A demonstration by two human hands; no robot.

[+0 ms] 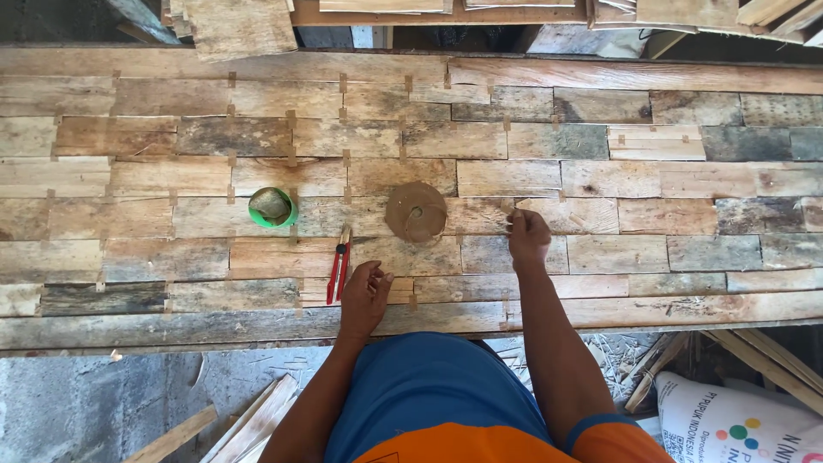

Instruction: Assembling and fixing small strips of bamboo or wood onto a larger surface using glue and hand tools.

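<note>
Left hand: we see our left hand [367, 291] resting on the wooden panel [600, 184] near its near edge, fingers [383, 279] loosely curled, grasping nothing.
Right hand: our right hand [526, 237] sits further in from the near edge, fingers pinched on a thin pale strip [519, 206]; how firmly, we cannot tell.
Pliers: the red-handled pliers [340, 264] lie just beside the left hand, apart from it.
Brown roll: the round brown roll [416, 212] lies between both hands, toward the middle.
Green roll: the green-rimmed roll [272, 207] lies left of the pliers.
</note>
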